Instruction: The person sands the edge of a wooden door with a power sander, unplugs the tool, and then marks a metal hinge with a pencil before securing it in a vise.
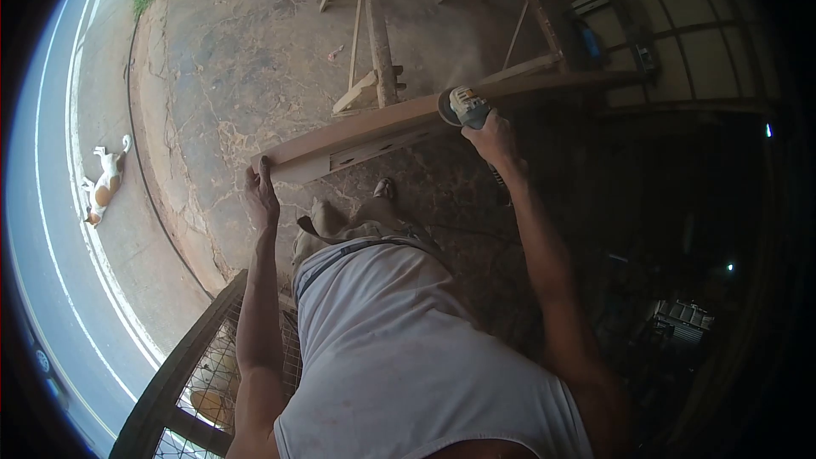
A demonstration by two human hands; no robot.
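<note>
A long wooden plank [365, 128] stretches across the view in front of me, its top edge upward, with a paler side face toward me. At its left end, my left hand [263, 191] is closed on the wood, thumb over the top corner. My right hand [493, 138] is wrapped round the body of an angle grinder [466, 106]. The grinder's dark round disc [447, 107] is at the plank's upper edge; whether it touches cannot be told. Faint dust hangs in the air just beyond it.
Wooden trestles [380, 42] stand behind the plank on a cracked concrete floor [255, 59]. A dog [105, 183] lies beside the road [51, 195] at left. A wire-mesh frame [217, 365] is by my left arm. A gridded panel wall [671, 0] rises at far right.
</note>
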